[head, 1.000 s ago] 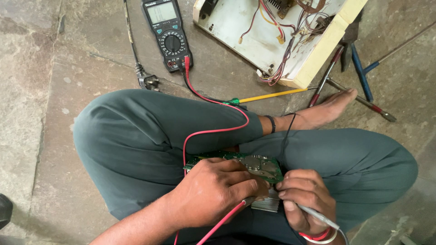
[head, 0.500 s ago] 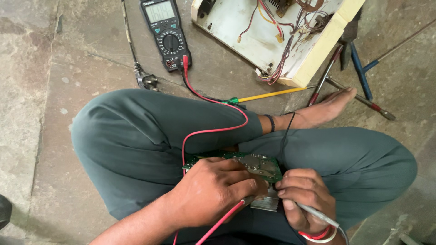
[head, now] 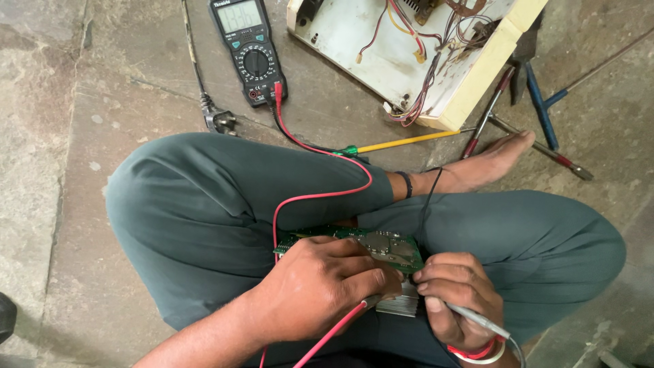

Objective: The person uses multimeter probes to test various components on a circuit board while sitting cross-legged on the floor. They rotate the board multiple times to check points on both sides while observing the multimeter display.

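The left hand (head: 320,286) grips a red probe (head: 340,327) and the right hand (head: 456,300) a black probe (head: 477,319), both on the green circuit board (head: 381,244) lying beneath them on the lap; a slipped tip risks bridging neighbouring contacts

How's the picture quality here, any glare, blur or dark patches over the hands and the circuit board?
Head view: soft, even daylight, no hard shadows; the green circuit board and both hands, left hand and right hand, look sharp; the grey-screened black multimeter shows no glare; edges bend slightly, wide-angle style.
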